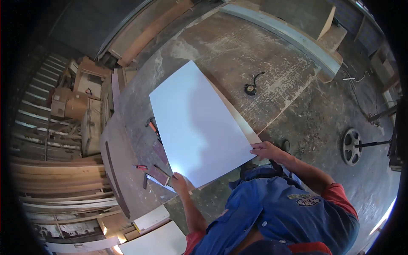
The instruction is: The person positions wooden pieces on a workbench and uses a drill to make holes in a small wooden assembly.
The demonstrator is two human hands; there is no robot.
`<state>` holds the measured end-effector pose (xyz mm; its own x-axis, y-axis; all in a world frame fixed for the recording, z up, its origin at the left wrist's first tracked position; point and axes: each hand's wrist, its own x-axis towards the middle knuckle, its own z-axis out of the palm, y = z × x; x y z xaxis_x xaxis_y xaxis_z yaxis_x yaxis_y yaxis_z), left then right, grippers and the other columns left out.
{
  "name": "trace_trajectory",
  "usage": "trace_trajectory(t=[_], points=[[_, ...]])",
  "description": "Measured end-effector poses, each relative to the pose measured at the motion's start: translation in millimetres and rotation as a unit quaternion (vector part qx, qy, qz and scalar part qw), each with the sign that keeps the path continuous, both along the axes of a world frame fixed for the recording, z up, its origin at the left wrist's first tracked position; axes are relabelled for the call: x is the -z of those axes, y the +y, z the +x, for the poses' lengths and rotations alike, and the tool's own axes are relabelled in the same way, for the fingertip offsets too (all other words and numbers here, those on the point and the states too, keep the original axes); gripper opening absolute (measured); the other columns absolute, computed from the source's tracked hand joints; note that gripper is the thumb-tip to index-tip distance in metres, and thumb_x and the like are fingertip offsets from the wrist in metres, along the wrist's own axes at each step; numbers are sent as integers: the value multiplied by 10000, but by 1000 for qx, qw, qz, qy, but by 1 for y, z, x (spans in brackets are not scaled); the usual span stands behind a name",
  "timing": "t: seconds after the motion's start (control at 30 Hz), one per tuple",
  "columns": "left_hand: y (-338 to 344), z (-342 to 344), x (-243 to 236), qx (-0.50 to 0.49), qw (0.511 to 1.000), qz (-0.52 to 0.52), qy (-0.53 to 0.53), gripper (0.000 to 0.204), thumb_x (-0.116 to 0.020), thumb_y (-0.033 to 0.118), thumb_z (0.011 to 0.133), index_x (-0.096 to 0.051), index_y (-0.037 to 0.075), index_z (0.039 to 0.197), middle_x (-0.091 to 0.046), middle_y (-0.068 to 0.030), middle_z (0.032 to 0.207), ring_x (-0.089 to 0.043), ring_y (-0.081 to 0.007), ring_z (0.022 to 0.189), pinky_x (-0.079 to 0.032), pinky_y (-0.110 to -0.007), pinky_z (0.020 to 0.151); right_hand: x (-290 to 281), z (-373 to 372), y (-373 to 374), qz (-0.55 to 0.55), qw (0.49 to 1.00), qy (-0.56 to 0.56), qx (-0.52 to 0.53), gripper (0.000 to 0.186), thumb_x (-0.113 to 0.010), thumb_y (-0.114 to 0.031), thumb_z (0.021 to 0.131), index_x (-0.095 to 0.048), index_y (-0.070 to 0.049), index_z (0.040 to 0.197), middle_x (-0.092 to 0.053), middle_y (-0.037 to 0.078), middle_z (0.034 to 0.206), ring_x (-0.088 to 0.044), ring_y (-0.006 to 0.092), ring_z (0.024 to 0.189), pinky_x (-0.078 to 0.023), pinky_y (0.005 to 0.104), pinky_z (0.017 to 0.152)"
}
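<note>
A large white sheet or thin panel (199, 123) lies at an angle on a worn brown worktable (212, 40). Under its right side shows a strip of a wood-coloured board (243, 123). My right hand (265, 150) grips the near right corner, its fingers closed over the edge. At the near left corner, my left hand (179, 182) is closed on the panel's edge; its fingertips are partly hidden. Close to that hand lie a dark red flat block (159, 175) and a red-handled tool (139, 167). An orange-and-black tool (152, 125) is partly covered by the panel.
A black tape measure (250, 89) rests on the table to the right of the panel. A long pale beam (280, 32) lies along the far edge. Timber lengths (63, 178) are stacked at left. A spoked wheel (352, 146) stands at right.
</note>
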<state>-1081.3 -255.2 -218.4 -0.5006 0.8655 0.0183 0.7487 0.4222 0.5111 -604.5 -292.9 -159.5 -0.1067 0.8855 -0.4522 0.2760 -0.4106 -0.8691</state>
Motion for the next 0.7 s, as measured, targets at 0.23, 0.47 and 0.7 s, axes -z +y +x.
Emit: trace_trajectory(t=[0.23,0.47,0.7], points=[[-12,-1,-70,-22,998,-26,-50,501,-429,371,988,-669,-68,982,-664,-276,851,-645,-404,803,-477,-481,731,-126,37,-11,63,966,249,-28,483,-643,-271,926,-571,39,1288,-642,109,989,-614,128,730,-534,272,575],[-83,99,-114,-87,976,-124,-156,570,-418,400,1012,-599,-115,1176,-675,-180,1105,-633,-272,987,-467,-374,867,-189,106,-32,220,939,251,-84,470,-622,-259,944,-565,54,1289,-600,162,1118,-616,161,908,-539,288,689],[-148,189,-129,-117,916,-18,-385,556,-458,421,1022,-553,-55,1293,-646,-136,1209,-627,-258,1067,-485,-358,905,-182,193,-36,175,932,318,7,567,-594,-252,959,-410,18,1422,-550,171,1231,-575,244,1085,-507,341,878]])
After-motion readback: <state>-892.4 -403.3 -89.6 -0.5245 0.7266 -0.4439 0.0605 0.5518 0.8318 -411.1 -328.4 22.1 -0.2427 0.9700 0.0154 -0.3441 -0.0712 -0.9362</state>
